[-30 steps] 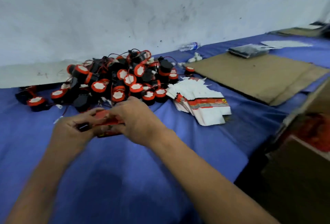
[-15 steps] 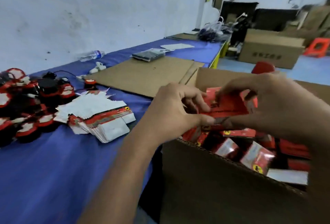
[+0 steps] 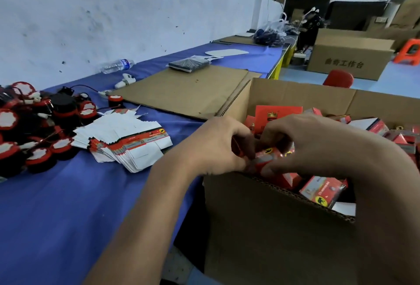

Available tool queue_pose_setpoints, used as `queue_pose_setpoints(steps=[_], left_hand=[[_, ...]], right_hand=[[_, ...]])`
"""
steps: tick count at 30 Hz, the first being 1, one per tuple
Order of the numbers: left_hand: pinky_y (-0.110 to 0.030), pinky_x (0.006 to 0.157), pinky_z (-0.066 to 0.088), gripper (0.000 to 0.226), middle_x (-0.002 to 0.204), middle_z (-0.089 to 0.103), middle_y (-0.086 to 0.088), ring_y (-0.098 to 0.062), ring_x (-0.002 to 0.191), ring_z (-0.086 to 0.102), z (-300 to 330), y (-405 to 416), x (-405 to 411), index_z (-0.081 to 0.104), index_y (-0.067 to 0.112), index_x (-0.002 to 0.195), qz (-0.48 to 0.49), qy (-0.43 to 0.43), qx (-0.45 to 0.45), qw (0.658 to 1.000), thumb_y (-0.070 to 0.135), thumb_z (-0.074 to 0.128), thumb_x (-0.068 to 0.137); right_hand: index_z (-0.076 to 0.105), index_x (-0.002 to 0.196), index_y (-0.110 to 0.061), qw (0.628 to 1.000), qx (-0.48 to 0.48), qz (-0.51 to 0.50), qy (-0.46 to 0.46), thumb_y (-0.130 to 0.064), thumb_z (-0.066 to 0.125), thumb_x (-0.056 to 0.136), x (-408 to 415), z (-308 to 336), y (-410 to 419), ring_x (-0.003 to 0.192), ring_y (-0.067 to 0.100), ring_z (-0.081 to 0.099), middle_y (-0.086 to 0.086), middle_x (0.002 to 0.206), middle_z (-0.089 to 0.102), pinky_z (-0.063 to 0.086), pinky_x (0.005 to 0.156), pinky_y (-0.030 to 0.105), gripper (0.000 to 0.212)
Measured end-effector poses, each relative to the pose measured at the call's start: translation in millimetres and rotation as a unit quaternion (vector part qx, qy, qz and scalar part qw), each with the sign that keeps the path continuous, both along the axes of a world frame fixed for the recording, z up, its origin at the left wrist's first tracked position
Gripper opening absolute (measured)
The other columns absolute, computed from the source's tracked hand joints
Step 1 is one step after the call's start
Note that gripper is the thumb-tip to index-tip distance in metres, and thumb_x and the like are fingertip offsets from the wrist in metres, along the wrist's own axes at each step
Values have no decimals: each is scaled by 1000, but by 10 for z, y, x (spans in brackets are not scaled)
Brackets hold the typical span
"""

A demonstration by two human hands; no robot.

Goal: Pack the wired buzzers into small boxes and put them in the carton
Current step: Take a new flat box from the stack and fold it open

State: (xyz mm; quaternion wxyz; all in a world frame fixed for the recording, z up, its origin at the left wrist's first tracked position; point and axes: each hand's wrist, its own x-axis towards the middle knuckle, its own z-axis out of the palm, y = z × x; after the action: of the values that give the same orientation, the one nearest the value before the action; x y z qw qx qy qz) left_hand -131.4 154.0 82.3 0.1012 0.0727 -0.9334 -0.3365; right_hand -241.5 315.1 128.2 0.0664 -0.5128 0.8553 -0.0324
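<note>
My left hand (image 3: 216,146) and my right hand (image 3: 318,146) both grip one small red box (image 3: 266,159), held just above the near rim of the open brown carton (image 3: 272,228). The box is mostly hidden by my fingers. Inside the carton lie several packed red boxes (image 3: 322,190). A pile of black and red wired buzzers (image 3: 34,130) sits on the blue table at far left. Next to the pile is a fanned stack of flat unfolded boxes (image 3: 129,141).
A flat cardboard sheet (image 3: 186,89) lies on the blue table (image 3: 56,216) behind the carton, with a dark packet (image 3: 188,64) and a plastic bottle (image 3: 117,65) farther back. A large printed carton (image 3: 347,55), a red stool (image 3: 338,78) and an orange stool (image 3: 409,51) stand on the floor beyond.
My view swung right from the buzzer pile to the carton. Both hands carried the small red box from the table and have lowered it to the carton's near rim.
</note>
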Motion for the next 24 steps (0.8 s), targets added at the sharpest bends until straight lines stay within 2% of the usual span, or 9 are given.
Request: queue_pose_setpoints(steps=[3, 7, 10, 14, 16, 18, 21, 22, 24], left_hand=[[-9, 63, 44, 22, 78, 71, 15, 5, 73, 64, -20, -103, 104, 72, 32, 76, 36, 29, 32, 998, 23, 92, 77], [-6, 59, 42, 15, 68, 69, 22, 7, 66, 63, -190, -305, 365, 72, 27, 77, 128, 102, 67, 984, 19, 83, 84], [-5, 51, 36, 42, 46, 55, 21, 13, 50, 52, -487, -569, 607, 50, 31, 56, 266, 131, 35, 954, 8, 72, 84], [-15, 46, 34, 43, 45, 49, 10, -8, 48, 43, -983, -963, 896, 45, 25, 52, 456, 130, 91, 875, -3, 61, 80], [-31, 56, 43, 31, 54, 61, 5, -23, 60, 58, -1134, -1160, 953, 53, 17, 54, 518, 124, 153, 833, -3, 58, 76], [-39, 70, 54, 23, 75, 73, -6, -33, 81, 70, -1198, -1340, 928, 65, 17, 67, 558, 161, 220, 784, -3, 58, 78], [-36, 75, 55, 26, 90, 74, -4, -28, 89, 69, -1241, -1519, 827, 67, 19, 81, 581, 212, 256, 743, -4, 54, 77], [-36, 75, 55, 26, 92, 73, -4, -27, 90, 69, -1251, -1550, 789, 66, 19, 83, 583, 212, 261, 739, -4, 53, 78], [-37, 76, 56, 25, 93, 72, -3, -26, 92, 68, -1273, -1604, 712, 65, 20, 85, 584, 204, 273, 737, -1, 53, 79]], right_hand=[[64, 100, -36, 997, -79, -1, 22, -62, 76, 76, 112, 117, -112, 85, 0, 57, -17, 92, 61, 51, 73, 25, 38], [68, 99, -31, 970, -241, 37, 10, -45, 75, 85, 523, 103, -587, 86, 6, 62, -14, 85, 67, 57, 76, 35, 20], [70, 85, -26, 946, -315, 56, -46, -32, 71, 87, 942, -138, -1218, 85, 16, 64, -9, 81, 68, 55, 72, 37, 6], [70, 95, -20, 953, -275, 3, -126, -22, 62, 90, 1194, -726, -2098, 93, 28, 66, 3, 96, 72, 57, 78, 39, 10], [66, 110, -17, 956, -262, -46, -125, -23, 60, 90, 1177, -1051, -2447, 110, 32, 59, 8, 112, 69, 54, 85, 40, 22], [56, 129, -18, 960, -241, -90, -110, -41, 67, 89, 1106, -1306, -2695, 129, 36, 45, 13, 135, 56, 44, 98, 44, 48], [30, 153, -17, 975, -140, -108, -134, -74, 65, 80, 975, -1562, -2930, 152, 44, 12, 24, 163, 20, 20, 118, 59, 99], [27, 154, -15, 979, -113, -102, -137, -73, 62, 82, 954, -1632, -2974, 152, 45, 11, 26, 163, 18, 17, 119, 61, 98], [39, 146, -13, 985, -95, -84, -117, -58, 58, 91, 962, -1727, -3014, 147, 42, 25, 25, 156, 32, 26, 117, 60, 74]])
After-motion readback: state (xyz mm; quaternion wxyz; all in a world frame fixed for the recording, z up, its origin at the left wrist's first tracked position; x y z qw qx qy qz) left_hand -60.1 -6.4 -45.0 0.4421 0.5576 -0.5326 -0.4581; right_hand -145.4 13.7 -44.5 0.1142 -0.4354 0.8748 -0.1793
